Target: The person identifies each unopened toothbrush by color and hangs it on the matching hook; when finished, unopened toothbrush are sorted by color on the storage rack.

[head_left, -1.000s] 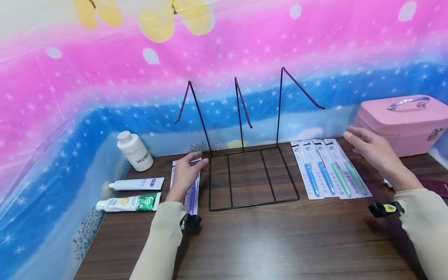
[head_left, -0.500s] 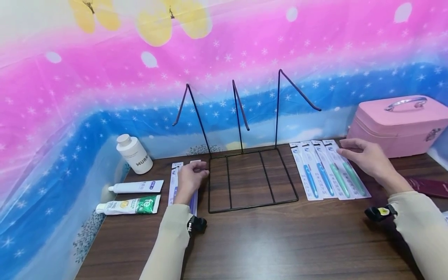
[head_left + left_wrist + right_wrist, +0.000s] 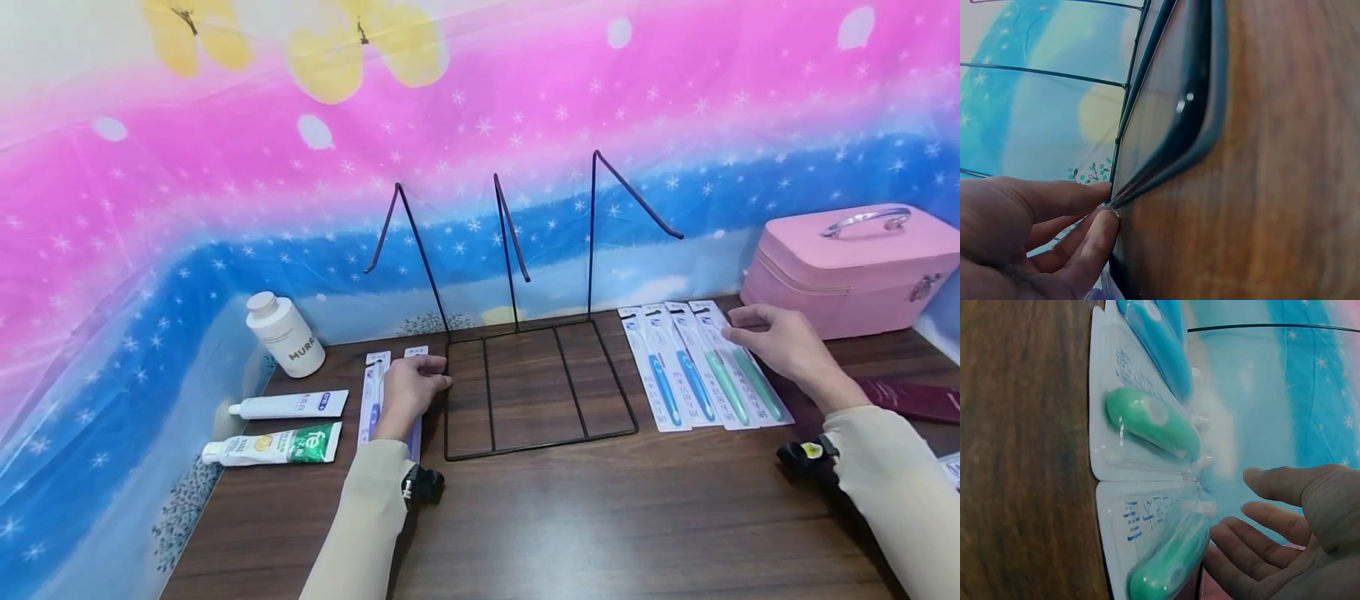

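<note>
A black wire rack [image 3: 592, 250] stands at the middle back, its prongs pointing up. My left hand [image 3: 408, 390] pinches the left side wire of its base; the left wrist view shows thumb and fingertips meeting on the wire [image 3: 1194, 94]. Beneath that hand lie two packaged purple toothbrushes [image 3: 373, 417], one mostly covered. My right hand [image 3: 780, 346] hovers with relaxed, parted fingers beside the packaged green toothbrushes [image 3: 757, 385]. In the right wrist view nothing is between its fingers. Packaged blue toothbrushes [image 3: 663, 390] lie to the left of the green ones.
At left are a white bottle [image 3: 287, 335], a white tube [image 3: 288, 405] and a green-and-white tube [image 3: 273, 445]. A pink case [image 3: 855, 271] sits at the back right, with a dark red item [image 3: 911, 398] before it. A patterned cloth [image 3: 487, 75] hangs behind the table.
My left hand has shifted right from above the purple toothbrushes and taken hold of the rack's side wire. My right hand has come down slightly nearer the green toothbrushes.
</note>
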`<state>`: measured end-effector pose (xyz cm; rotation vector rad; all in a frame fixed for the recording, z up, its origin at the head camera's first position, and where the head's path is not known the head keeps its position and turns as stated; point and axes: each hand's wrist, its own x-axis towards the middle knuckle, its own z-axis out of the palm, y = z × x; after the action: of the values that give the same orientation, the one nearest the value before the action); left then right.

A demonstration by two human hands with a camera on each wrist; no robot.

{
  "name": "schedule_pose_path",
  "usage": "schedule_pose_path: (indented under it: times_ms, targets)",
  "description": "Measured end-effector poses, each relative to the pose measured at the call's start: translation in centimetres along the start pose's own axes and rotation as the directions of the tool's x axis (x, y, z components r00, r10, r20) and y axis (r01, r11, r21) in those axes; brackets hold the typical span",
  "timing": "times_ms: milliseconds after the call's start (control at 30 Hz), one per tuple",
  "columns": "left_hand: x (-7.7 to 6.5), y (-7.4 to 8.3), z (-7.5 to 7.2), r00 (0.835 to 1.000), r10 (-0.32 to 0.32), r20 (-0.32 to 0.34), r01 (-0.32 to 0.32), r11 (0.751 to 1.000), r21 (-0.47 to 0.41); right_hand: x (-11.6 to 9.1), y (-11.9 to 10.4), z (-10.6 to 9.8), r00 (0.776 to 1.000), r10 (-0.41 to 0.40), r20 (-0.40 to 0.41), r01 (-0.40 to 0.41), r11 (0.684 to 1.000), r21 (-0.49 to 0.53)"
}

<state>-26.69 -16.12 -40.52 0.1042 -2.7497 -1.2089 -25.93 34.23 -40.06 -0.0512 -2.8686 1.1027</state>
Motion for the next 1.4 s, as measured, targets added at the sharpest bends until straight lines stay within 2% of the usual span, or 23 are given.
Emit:
schedule_pose_path:
  times_ms: [433,867,1200,1400]
  targets:
    - [0.1,-0.1,0.2,1.0,0.017,0.017,-0.017,0.999,0.046,0.5,-0.3,0.0,0.996,0.006,0.086,-0.002,0.999,-0.044]
    - [0.2,-0.3,0.1,1.0,0.022,0.016,-0.023,0.998,0.056,2.7,-1.1,0.5,0.997,-0.051,0.053,0.06,0.982,-0.178]
    - [0.2,-0.1,0.0,0.999,0.038,0.018,-0.038,0.999,0.038,4.3,-1.1,0.6,0.998,-0.055,0.013,0.056,0.96,-0.274]
    - [0.2,-0.2,0.2,0.999,0.028,0.024,-0.029,0.999,0.041,4.3,-0.9,0.8,1.0,-0.018,0.023,0.024,0.956,-0.294]
